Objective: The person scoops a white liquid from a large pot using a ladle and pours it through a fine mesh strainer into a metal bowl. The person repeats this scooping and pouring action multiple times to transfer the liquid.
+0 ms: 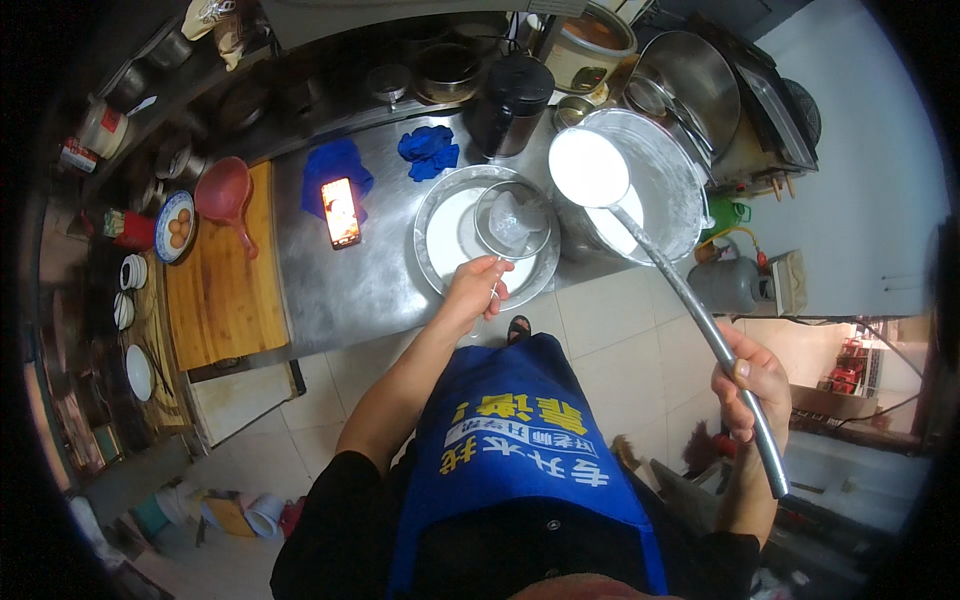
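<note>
My left hand [474, 291] grips the thin handle of a round strainer [484, 244] held over a wide metal basin [421, 251]. Crumpled translucent material [519, 221], perhaps plastic film, lies inside the strainer's ring. White liquid [444, 234] covers the basin's bottom. In my right hand [757, 382] is the long metal handle of a ladle [686, 296]. Its bowl, full of white liquid [589, 166], is above the left part of a large metal bucket [667, 169]. More white liquid shows in the bucket, partly hidden by the ladle.
On the steel counter [300, 285] are a lit phone [341, 213], blue cloths [429, 152] and a black lidded container [517, 101]. Left, a red plastic scoop [223, 191] overlaps a wooden board [225, 315] beside a bowl of eggs [178, 227]. A gas cylinder [724, 283] stands at right.
</note>
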The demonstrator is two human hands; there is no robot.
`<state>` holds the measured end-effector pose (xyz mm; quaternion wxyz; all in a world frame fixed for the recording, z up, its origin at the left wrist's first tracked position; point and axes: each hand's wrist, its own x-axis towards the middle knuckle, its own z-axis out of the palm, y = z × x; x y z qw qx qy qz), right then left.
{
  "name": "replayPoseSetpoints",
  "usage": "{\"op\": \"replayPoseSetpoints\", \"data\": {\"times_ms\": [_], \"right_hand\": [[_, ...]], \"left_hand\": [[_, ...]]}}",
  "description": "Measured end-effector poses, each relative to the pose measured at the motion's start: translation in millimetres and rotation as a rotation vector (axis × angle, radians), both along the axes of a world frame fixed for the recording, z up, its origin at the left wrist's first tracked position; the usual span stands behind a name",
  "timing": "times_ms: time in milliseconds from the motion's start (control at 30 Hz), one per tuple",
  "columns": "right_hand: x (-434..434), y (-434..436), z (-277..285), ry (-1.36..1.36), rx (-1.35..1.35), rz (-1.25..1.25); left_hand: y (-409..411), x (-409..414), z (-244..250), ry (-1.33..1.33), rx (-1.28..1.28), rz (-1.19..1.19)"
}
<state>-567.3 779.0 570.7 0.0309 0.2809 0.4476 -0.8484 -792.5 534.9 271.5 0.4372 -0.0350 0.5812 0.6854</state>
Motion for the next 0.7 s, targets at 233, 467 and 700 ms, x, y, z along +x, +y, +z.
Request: {"op": "replayPoseSetpoints", "data": {"times_ms": [233,467,700], "right_hand": [[-2.2,-22.9,-21.7,0.014,-0.063,0.063],[-8.4,-39.8,-54.4,-0.115,-0.052,0.133],[-17.0,-53.9,-79.4,-0.235,0.073,0.214]], "left_hand": [[-18.7,-4.8,1.6,-0.004,-0.016,0.005],[-39.7,-4.5,2.7,-0.007,-0.028,0.041],[-49.1,-3.2,-3.0,-0.022,-0.041,0.054]]}}
